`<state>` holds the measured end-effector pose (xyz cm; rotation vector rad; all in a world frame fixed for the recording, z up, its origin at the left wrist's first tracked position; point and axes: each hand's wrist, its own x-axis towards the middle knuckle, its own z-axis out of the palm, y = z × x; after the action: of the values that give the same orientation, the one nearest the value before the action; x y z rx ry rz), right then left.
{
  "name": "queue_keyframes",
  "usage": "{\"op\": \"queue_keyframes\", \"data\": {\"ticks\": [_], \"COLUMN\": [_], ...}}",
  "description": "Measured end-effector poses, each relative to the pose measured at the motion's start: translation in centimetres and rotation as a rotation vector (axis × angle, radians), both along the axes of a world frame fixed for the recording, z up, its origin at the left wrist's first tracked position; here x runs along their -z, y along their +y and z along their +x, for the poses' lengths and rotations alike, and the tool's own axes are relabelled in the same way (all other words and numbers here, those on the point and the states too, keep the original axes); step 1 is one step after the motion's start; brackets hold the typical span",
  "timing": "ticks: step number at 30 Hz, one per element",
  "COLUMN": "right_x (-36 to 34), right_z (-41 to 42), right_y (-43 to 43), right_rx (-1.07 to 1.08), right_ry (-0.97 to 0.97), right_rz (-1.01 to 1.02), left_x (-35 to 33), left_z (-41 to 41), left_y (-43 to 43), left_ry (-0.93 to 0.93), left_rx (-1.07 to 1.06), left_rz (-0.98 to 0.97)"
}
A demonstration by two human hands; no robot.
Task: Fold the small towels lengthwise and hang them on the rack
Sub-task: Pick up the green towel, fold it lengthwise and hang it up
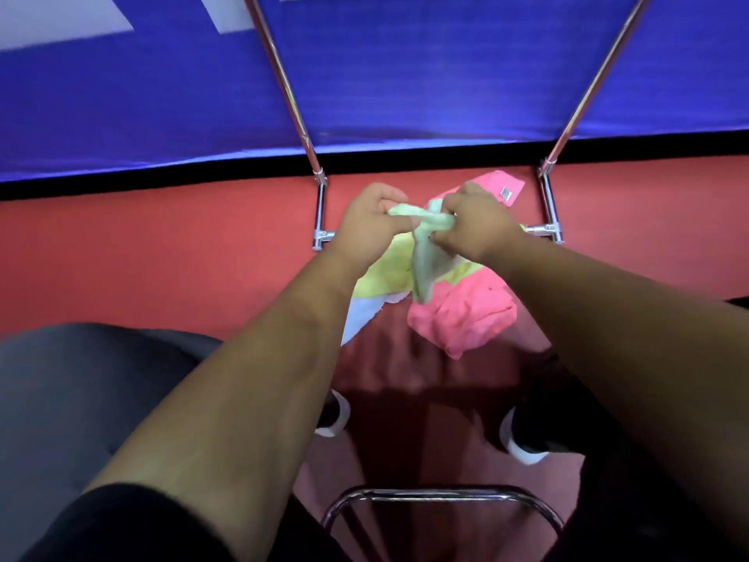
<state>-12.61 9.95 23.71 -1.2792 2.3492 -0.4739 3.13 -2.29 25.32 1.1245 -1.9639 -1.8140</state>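
Note:
A pale green small towel point(423, 257) hangs bunched between my two hands above the floor. My left hand point(371, 219) pinches its upper left end and my right hand point(476, 227) grips the upper right end. Below them lies a heap of towels: a yellow one point(385, 273), a pink one point(466, 314), a light blue one point(358, 318), and another pink one point(498, 188) with a small label behind my right hand. The chrome rack rises behind the heap, with a left pole point(283, 83) and a right pole point(591, 79).
The floor point(162, 253) is red, and a blue banner point(405, 75) hangs behind the rack. A chrome stool bar point(441, 494) curves near the bottom edge. My two dark shoes with white soles point(527, 436) stand on the floor below the heap.

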Motion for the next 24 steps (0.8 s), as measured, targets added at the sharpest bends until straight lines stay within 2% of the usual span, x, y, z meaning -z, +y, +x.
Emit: {"op": "queue_keyframes", "data": {"ticks": [5,10,15,18,21,24], "right_x": [-9.2,-16.6,-18.5,-17.0,-16.2,-16.2], "right_z": [1.2,2.7,3.9,4.0,3.8,3.3], "right_y": [-0.2,0.2,0.5,1.0,0.5,-0.2], "right_rx": [-0.065,0.084,0.07,0.129,0.174,0.229], "right_ry": [-0.035,-0.474,-0.611,-0.545,-0.422,-0.352], "right_rz": [-0.242,-0.498,-0.58,-0.57,-0.56,-0.599], "left_x": [-9.5,-17.5,-20.1,-18.0,-16.7,-16.1], "left_z": [0.5,1.6,2.6,3.2,3.1,2.8], "left_y": [-0.7,-0.3,1.0,0.9,-0.2,-1.6], "left_ry": [0.166,0.222,0.175,0.096,-0.117,-0.26], "left_rx": [-0.016,0.052,0.103,0.103,0.189,0.254], "left_rz": [-0.139,-0.287,-0.418,-0.465,-0.698,-0.803]}}
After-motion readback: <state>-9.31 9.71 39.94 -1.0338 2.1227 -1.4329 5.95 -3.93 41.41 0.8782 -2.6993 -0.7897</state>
